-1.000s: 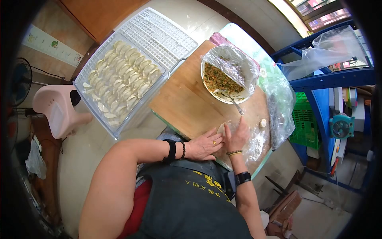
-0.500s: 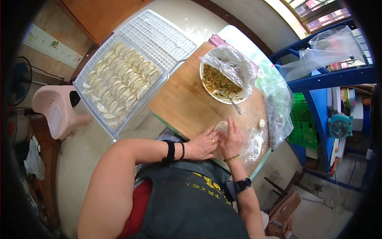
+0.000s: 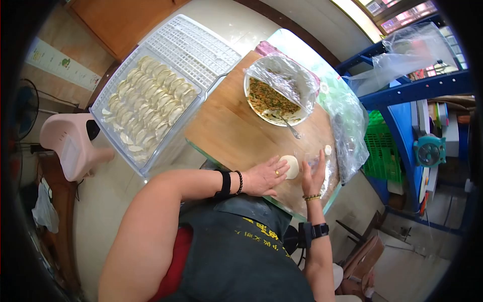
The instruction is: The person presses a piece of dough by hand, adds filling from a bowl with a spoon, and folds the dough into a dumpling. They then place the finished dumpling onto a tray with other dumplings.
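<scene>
A flat round dough wrapper (image 3: 289, 167) lies on the wooden board (image 3: 221, 128). My left hand (image 3: 261, 177) rests at its left side with fingers spread, the fingertips by the wrapper's edge. To the right of the wrapper, my right hand (image 3: 313, 175) has its fingers stretched out and apart, over the board and clear plastic film. Neither hand shows anything held. A small dough piece (image 3: 328, 150) sits just above my right fingertips. Farther up stands a white bowl of chopped filling (image 3: 271, 98), partly covered with plastic wrap, a spoon (image 3: 291, 129) leaning in it.
Left of the board, a clear-lidded tray holds rows of dumplings (image 3: 146, 100), beside a white grid rack (image 3: 193, 43). A pink chair (image 3: 65, 143) stands at the left. Crumpled plastic (image 3: 352, 136) lies along the board's right edge, near a blue frame (image 3: 417, 93) with a small fan (image 3: 429, 151).
My hands have moved apart, the right one going rightward and its fingers spreading. The wrapper, partly hidden earlier, now lies fully visible between them. The view has shifted slightly.
</scene>
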Tool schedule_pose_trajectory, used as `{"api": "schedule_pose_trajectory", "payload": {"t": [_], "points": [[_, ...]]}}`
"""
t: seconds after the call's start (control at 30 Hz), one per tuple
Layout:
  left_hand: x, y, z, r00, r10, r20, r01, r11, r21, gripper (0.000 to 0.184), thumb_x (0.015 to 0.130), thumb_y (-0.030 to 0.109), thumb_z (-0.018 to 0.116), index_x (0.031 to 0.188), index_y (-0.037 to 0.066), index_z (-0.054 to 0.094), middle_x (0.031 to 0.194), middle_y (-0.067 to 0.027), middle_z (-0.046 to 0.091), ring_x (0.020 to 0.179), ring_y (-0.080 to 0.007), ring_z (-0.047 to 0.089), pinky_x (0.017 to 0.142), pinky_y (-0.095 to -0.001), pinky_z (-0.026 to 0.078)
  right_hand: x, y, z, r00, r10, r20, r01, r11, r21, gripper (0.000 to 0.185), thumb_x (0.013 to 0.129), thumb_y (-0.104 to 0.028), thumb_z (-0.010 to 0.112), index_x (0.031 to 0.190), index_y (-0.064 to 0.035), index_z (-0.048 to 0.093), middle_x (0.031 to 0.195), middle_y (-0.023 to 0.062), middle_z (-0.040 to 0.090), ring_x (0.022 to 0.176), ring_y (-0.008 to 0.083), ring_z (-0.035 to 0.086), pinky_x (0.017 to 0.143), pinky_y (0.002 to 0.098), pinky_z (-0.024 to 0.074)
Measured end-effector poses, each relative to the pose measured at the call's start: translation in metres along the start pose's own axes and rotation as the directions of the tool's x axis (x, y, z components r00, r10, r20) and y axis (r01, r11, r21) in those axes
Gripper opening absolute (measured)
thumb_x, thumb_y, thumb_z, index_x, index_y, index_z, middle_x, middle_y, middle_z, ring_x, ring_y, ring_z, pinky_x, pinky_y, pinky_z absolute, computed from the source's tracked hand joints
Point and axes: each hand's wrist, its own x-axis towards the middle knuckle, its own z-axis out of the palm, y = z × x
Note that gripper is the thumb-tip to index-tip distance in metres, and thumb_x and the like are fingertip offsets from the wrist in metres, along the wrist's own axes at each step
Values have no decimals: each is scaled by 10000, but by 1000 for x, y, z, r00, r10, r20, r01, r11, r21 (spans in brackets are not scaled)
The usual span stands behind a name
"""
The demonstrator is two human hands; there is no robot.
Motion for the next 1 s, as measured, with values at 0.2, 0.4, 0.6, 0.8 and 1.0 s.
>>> {"api": "schedule_pose_trajectory", "payload": {"t": [0.2, 0.4, 0.6, 0.8, 1.0], "points": [[0, 27, -5, 981, 73, 178, -58, 994, -89, 653, 815, 494, 612, 1207, -22, 527, 1354, -210, 443, 1338, -345, 329, 1119, -503, 219, -46, -33, 14, 991, -22, 134, 51, 975, -218, 686, 823, -223, 663, 1408, -16, 370, 1174, 203, 559, 1074, 365, 533, 917, 461, 382], [-7, 24, 4, 995, 90, 39, -85, 990, -116, 625, 817, 470, 616, 1194, -19, 520, 1310, -201, 462, 1315, -337, 340, 1124, -494, 208, -23, 0, 23, 985, 174, -10, -167, 921, -351, 758, 798, -457, 685, 1357, -25, 411, 1166, 180, 546, 1082, 352, 521, 899, 504, 363], [-6, 22, 2, 998, 43, 48, -39, 994, -99, 657, 818, 475, 616, 1190, -57, 514, 1261, -221, 482, 1302, -368, 348, 1124, -518, 221, -4, 6, 6, 969, 247, -24, -248, 966, -67, 727, 788, -336, 706, 1379, -39, 405, 1177, 182, 546, 1093, 365, 521, 917, 500, 379], [-13, 17, 5, 999, 42, 29, -39, 993, -111, 627, 804, 448, 644, 1161, -50, 514, 1241, -242, 464, 1295, -382, 336, 1130, -525, 207, -45, -31, 29, 989, -71, 131, 103, 961, -256, 699, 812, -278, 660, 1401, -23, 381, 1204, 194, 532, 1085, 369, 513, 888, 495, 374], [-13, 18, -7, 999, 39, -7, -39, 996, -78, 610, 817, 457, 626, 1162, -33, 516, 1207, -199, 485, 1269, -311, 372, 1132, -521, 189, -17, -5, 30, 980, 200, -11, -192, 926, -325, 790, 795, -465, 692, 1377, -21, 394, 1164, 171, 549, 1057, 352, 527, 891, 492, 372]]}}
